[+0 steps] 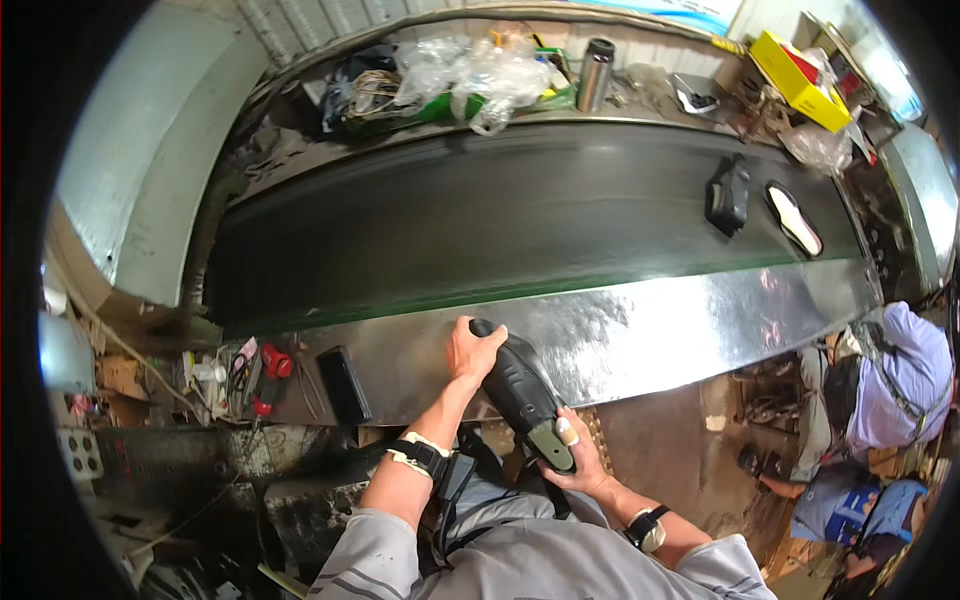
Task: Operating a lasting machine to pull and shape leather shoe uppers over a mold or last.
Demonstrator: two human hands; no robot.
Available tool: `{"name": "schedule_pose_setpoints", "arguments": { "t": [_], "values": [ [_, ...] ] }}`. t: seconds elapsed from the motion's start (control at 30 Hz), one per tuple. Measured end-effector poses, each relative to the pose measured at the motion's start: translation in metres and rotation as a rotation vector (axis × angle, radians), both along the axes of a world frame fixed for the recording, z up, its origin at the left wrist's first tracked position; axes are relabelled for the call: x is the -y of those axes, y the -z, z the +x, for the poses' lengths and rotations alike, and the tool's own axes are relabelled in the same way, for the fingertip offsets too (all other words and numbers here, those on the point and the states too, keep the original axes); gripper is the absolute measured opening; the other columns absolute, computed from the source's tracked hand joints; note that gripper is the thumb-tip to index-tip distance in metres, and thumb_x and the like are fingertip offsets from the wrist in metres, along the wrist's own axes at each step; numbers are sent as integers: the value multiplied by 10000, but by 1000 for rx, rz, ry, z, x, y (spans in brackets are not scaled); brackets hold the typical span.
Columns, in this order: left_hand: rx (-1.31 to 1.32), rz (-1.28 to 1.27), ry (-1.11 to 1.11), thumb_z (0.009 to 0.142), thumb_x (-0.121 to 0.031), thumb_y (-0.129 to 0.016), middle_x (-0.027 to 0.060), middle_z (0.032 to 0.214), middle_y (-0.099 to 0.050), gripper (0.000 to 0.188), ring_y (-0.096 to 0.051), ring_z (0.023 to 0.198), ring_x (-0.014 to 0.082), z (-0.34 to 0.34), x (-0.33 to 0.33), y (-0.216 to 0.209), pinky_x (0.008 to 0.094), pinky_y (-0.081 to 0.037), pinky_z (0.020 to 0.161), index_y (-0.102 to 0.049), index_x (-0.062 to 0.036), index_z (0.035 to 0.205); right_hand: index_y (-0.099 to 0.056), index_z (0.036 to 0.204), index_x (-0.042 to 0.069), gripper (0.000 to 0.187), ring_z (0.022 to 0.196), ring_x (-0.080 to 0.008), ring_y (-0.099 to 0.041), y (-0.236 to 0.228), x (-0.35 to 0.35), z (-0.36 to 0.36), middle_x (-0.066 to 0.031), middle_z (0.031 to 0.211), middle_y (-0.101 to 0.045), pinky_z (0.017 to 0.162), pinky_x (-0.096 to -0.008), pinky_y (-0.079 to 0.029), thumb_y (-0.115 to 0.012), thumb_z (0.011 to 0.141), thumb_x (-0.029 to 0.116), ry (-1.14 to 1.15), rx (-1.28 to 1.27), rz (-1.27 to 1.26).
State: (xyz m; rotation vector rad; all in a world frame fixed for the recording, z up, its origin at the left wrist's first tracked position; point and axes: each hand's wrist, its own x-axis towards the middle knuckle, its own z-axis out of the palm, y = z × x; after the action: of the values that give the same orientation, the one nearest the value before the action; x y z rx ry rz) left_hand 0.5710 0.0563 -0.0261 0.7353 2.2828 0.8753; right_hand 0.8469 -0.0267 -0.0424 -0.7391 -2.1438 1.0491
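Observation:
A black shoe upper (518,388) is stretched over an olive-green shoe last (551,446), held at a slant in front of my body by the metal ledge. My left hand (472,350) is closed round the dark upper end. At the lower end, my right hand (582,452) grips the green last, and one finger has a pale wrapping. Away at the far right of the dark conveyor belt (440,210) lie a black shoe upper piece (728,195) and a shoe sole (793,218) with a white inside.
A phone (343,385), a red tool (272,375) and scissors lie left on the metal ledge (650,330). Behind the belt stand a steel flask (596,75), plastic bags (490,80) and a yellow box (800,80). Two other people (900,380) sit at the right.

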Motion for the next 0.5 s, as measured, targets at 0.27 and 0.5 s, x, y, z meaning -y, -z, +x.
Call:
{"name": "schedule_pose_setpoints", "arguments": {
  "t": [0.27,0.5],
  "values": [
    [45,205,-157,705,-318,-833,112,864,-701,454,-674,799,204,-44,86,-82,364,-542,758,-659,-22,1003,-30,1563,-45,958,1513,-303,-176,-83,-30,-59,-253,1618,-159,1220,-395,-149,-688,942,269,-201,-194,-1084],
    [-97,400,-518,716,-336,-824,96,802,-667,453,-640,763,183,-79,263,-174,347,-518,735,-638,-33,997,-404,1461,-38,630,1128,-170,-554,-129,48,-171,-95,1257,-587,985,-306,-430,-694,945,178,-290,50,-1029]
  ]
}}
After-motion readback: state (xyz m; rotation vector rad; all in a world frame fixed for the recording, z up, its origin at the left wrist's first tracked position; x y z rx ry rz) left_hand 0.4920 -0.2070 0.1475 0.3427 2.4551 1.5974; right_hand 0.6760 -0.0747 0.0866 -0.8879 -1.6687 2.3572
